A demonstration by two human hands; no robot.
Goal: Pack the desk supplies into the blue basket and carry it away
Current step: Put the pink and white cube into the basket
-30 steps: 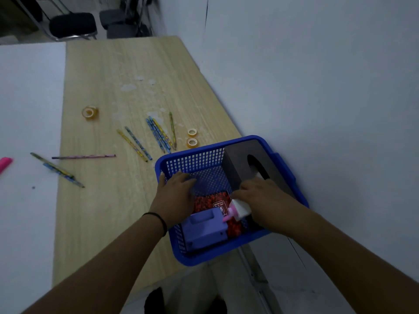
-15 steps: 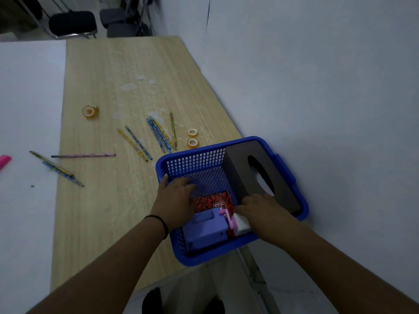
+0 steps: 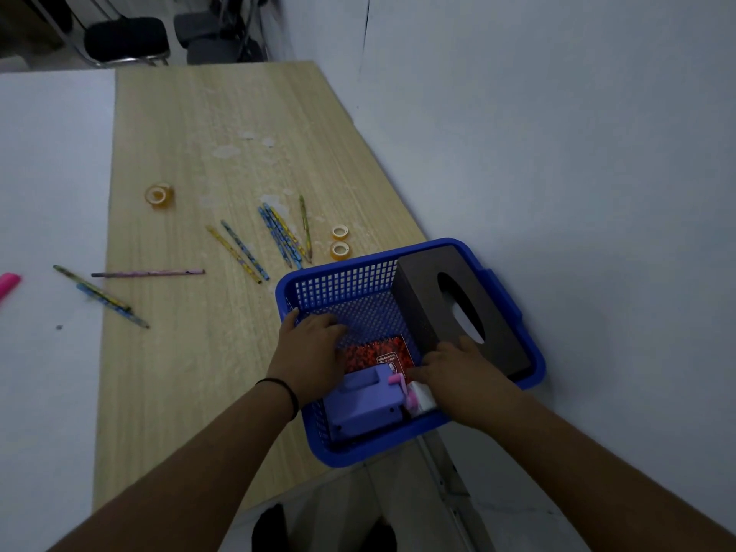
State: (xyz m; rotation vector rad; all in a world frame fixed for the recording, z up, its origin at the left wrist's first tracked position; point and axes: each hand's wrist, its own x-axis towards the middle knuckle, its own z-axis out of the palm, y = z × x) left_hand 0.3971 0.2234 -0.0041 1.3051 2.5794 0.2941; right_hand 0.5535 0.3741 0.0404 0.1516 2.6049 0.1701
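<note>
**Desk:** What sits nearest the camera?

**Photographer:** Two bare forearms reach into a blue basket [image 3: 513,308] that overhangs the near right corner of a wooden desk [image 3: 191,352]. In the basket's near end lies a purple crank sharpener [image 3: 364,404] with a pink handle. The left hand [image 3: 308,352], a black band at its wrist, lies across the basket's left rim, fingers straight and close together, resting over the sharpener's far edge and a red patterned notebook [image 3: 376,352].

**Desk:** And the right hand?

**Photographer:** The right hand [image 3: 464,372] is low in the basket beside the sharpener, over a small white and pink object [image 3: 418,398]. Its fingertips are hidden, so whether they clamp that object cannot be told. Just beyond it, a dark brown tissue box [image 3: 430,296] with an oval slot fills the basket's right side.

**Desk:** What lies farther out?

**Photographer:** Two small tape rolls [image 3: 339,243] sit just past the basket's far rim, beside a fan of patterned pencils [image 3: 282,237]. More pencils [image 3: 147,273] lie to the left, some reaching onto a white tabletop [image 3: 51,193] where a pink marker [image 3: 8,282] shows at the frame's edge. A larger tape roll [image 3: 158,196] stands apart, farther up the desk. Dark chairs [image 3: 127,35] stand beyond its far end.
</note>
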